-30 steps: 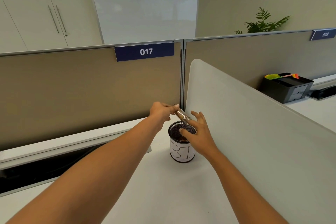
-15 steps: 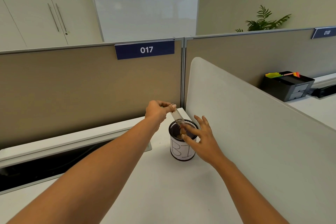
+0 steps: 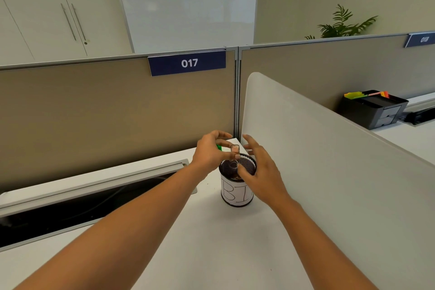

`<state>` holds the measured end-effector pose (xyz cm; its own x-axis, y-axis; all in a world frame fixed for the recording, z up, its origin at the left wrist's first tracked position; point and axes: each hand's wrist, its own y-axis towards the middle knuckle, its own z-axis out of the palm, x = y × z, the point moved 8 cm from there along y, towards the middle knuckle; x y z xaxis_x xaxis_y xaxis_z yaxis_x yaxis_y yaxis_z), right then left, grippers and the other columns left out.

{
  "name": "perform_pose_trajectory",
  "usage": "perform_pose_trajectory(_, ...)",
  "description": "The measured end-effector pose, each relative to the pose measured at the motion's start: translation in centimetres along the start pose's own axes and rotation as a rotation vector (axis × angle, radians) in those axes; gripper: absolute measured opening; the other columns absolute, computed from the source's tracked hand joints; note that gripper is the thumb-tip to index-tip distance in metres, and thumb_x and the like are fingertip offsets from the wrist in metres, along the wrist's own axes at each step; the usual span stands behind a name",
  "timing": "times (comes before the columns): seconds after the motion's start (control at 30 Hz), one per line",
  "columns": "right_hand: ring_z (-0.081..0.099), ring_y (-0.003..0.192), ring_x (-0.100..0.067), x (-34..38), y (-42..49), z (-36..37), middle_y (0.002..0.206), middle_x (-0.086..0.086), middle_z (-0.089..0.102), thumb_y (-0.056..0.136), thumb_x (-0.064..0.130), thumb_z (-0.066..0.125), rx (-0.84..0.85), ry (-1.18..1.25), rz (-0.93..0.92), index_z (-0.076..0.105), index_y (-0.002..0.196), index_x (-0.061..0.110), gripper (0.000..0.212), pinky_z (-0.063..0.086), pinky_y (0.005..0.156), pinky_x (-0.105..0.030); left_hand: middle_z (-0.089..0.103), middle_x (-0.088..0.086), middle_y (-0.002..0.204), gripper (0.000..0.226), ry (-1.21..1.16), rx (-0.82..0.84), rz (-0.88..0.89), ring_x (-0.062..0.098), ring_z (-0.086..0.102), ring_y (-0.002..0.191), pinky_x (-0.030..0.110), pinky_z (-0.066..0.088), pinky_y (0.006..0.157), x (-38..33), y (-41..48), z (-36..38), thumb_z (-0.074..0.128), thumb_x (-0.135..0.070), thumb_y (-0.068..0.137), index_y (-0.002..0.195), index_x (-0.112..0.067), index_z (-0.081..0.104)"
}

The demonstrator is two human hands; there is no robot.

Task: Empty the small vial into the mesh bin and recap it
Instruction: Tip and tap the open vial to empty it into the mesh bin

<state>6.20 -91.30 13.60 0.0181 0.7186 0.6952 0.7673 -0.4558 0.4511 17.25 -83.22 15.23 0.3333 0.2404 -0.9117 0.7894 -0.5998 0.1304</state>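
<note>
The small clear glass vial (image 3: 233, 156), tilted before, now stands steeper over the black mesh bin (image 3: 237, 180), pinched by the left hand (image 3: 210, 154); the right hand (image 3: 260, 172) has spread. Emptying seems nearly finished.

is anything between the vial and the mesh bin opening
Nothing visible blocks it. The vial is held in the left hand directly over the open top of the mesh bin. The right hand hovers at the bin's right rim with its fingers spread, not covering the mouth.
</note>
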Motion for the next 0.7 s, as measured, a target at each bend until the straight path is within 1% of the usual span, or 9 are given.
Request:
perform_pose_trajectory(0.07,0.044,0.114,-0.014,0.5,0.0,0.2,0.124,0.004,0.053,0.081,0.022,0.058,-0.001,-0.103,-0.053,0.04,0.129,0.033,0.053,0.048,0.086,-0.035,0.072,0.008,0.094,0.046,0.008,0.016,0.004,0.019,0.064,0.092,0.03,0.046,0.083,0.0,0.0,0.4,0.082,-0.01,0.064,0.104,-0.012,0.059)
perform_pose_trajectory(0.1,0.044,0.115,-0.017,0.6,0.0,0.0,0.124,0.002,0.054,0.081,0.023,0.059,-0.022,-0.123,-0.068,0.043,0.127,0.03,0.05,0.048,0.086,-0.035,0.071,0.007,0.091,0.042,0.004,0.018,-0.002,0.019,0.064,0.09,0.031,0.048,0.083,0.2,0.0,0.5,0.081,-0.011,0.066,0.103,-0.013,0.059)
perform_pose_trajectory(0.17,0.043,0.116,-0.017,0.3,0.0,-0.4,0.126,0.003,0.052,0.081,0.024,0.06,-0.079,-0.095,-0.057,0.041,0.128,0.027,0.051,0.042,0.084,-0.03,0.068,0.005,0.086,0.033,-0.047,-0.007,-0.029,0.018,0.063,0.084,0.028,0.05,0.073,0.5,0.1,0.3,0.078,-0.017,0.071,0.1,-0.015,0.061)
perform_pose_trajectory(0.23,0.044,0.115,-0.017,-0.4,-0.3,-0.9,0.124,0.002,0.052,0.08,0.025,0.062,-0.141,-0.043,-0.008,0.042,0.126,0.021,0.05,0.039,0.083,-0.03,0.068,0.007,0.088,0.027,-0.098,-0.071,-0.061,0.016,0.057,0.074,0.022,0.044,0.055,0.9,0.3,-0.3,0.074,-0.022,0.076,0.099,-0.013,0.065)
perform_pose_trajectory(0.27,0.046,0.112,-0.017,-0.7,-0.5,-1.1,0.121,0.002,0.054,0.079,0.026,0.063,-0.174,-0.032,0.015,0.044,0.122,0.018,0.047,0.04,0.083,-0.031,0.068,0.009,0.09,0.025,-0.111,-0.106,-0.078,0.015,0.053,0.069,0.021,0.041,0.051,1.2,0.4,-0.6,0.071,-0.023,0.078,0.1,-0.011,0.066)
perform_pose_trajectory(0.37,0.048,0.103,-0.017,-1.0,-1.1,-1.8,0.11,-0.001,0.057,0.077,0.027,0.067,-0.272,-0.031,0.016,0.052,0.105,0.015,0.034,0.042,0.077,-0.032,0.067,0.007,0.086,0.025,-0.128,-0.195,-0.139,0.014,0.044,0.054,0.022,0.039,0.05,1.9,0.5,-1.5,0.066,-0.027,0.083,0.099,-0.009,0.07)
perform_pose_trajectory(0.47,0.046,0.1,-0.016,-0.5,-1.2,-1.5,0.106,-0.003,0.058,0.077,0.028,0.068,-0.271,-0.024,-0.035,0.059,0.095,0.017,0.023,0.044,0.077,-0.032,0.067,0.005,0.085,0.022,-0.168,-0.232,-0.217,0.013,0.043,0.054,0.022,0.032,0.046,2.5,0.3,-1.6,0.063,-0.031,0.085,0.088,-0.011,0.071)
perform_pose_trajectory(0.57,0.04,0.116,-0.018,-0.3,-0.9,-0.3,0.122,-0.004,0.052,0.077,0.032,0.068,-0.179,0.001,-0.055,0.063,0.105,0.025,0.029,0.037,0.09,-0.029,0.066,0.006,0.086,0.031,-0.177,-0.203,-0.287,0.014,0.042,0.054,0.024,0.03,0.048,2.9,0.2,-1.2,0.06,-0.034,0.086,0.093,-0.005,0.07)
perform_pose_trajectory(0.7,0.024,0.133,-0.02,-0.1,-0.4,0.9,0.142,-0.004,0.038,0.079,0.04,0.064,-0.077,-0.056,-0.027,0.052,0.123,0.033,0.046,0.03,0.102,-0.038,0.064,0.004,0.082,0.032,-0.196,-0.171,-0.315,0.012,0.043,0.055,0.025,0.03,0.049,2.9,-0.1,-0.6,0.06,-0.032,0.087,0.097,-0.003,0.068)
